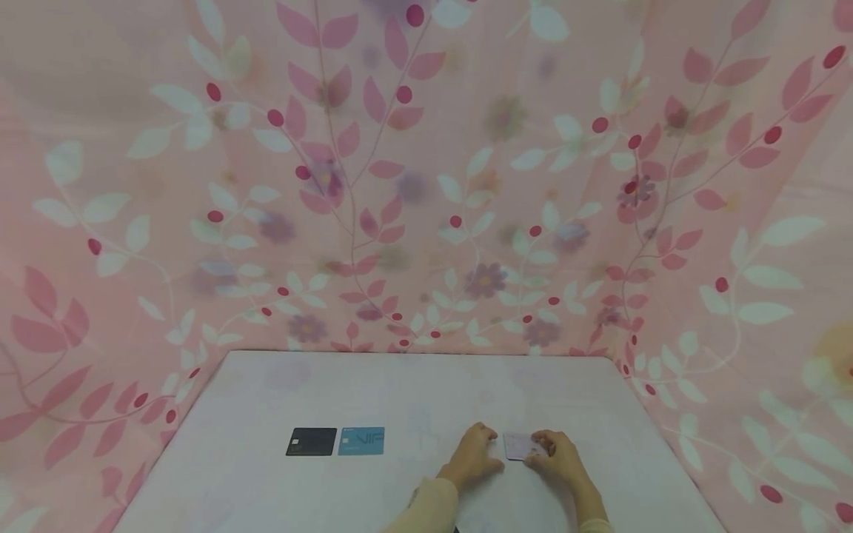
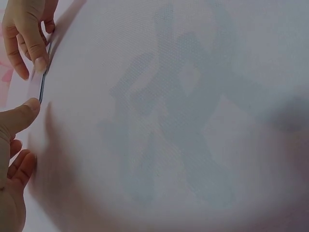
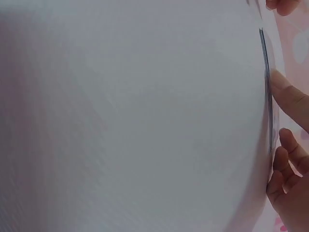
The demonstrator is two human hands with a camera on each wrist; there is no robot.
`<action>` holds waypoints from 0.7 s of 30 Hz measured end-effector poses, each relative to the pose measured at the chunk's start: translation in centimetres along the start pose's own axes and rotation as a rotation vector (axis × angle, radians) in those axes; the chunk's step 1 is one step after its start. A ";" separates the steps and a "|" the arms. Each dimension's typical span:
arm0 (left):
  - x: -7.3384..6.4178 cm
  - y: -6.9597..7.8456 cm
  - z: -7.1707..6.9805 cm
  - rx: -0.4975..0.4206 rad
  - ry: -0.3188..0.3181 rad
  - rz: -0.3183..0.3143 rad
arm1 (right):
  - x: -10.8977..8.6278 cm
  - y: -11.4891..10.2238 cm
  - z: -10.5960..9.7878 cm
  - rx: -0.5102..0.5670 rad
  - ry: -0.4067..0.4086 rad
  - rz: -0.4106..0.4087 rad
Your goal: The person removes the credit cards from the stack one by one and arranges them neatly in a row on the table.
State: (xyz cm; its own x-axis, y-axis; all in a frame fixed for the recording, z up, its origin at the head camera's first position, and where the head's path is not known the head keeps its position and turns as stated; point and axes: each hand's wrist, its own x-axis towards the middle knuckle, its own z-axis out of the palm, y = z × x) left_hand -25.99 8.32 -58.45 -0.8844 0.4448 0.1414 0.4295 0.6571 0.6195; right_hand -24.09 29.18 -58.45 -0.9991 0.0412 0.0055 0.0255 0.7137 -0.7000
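Observation:
A small stack of cards [image 1: 517,446] with a pale pink, patterned top lies at the right side of the white table. My right hand [image 1: 561,459] grips its right part, thumb at the near edge and fingers at the far edge. Edge-on in the right wrist view, the stack [image 3: 268,96] shows several thin dark lines. My left hand [image 1: 472,455] is just left of the stack, fingers and thumb spread apart with nothing between them. In the left wrist view, the left thumb [image 2: 26,113] comes right up to the stack's end [image 2: 42,89].
Left of the hands, a black card [image 1: 312,442] and a blue card [image 1: 361,441] with large lettering lie side by side on the white table [image 1: 413,385]. Pink floral cloth [image 1: 426,185] hangs behind the table and along both sides.

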 end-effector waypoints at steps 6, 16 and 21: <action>0.1 0.3 -0.2 0.018 -0.025 -0.024 | 0.3 0.1 -0.3 -0.026 -0.044 0.018; 0.8 1.3 0.2 0.101 -0.083 -0.043 | 0.9 0.6 -1.1 -0.077 -0.076 0.094; 1.1 1.5 0.8 0.167 -0.102 -0.054 | 1.1 0.5 -1.3 -0.064 -0.110 0.121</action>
State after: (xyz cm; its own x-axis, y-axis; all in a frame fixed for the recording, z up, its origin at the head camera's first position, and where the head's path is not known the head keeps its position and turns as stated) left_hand -26.14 10.26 -58.01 -0.8874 0.4602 0.0275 0.4143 0.7697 0.4858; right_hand -25.14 30.44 -57.88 -0.9861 0.0558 -0.1565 0.1447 0.7513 -0.6439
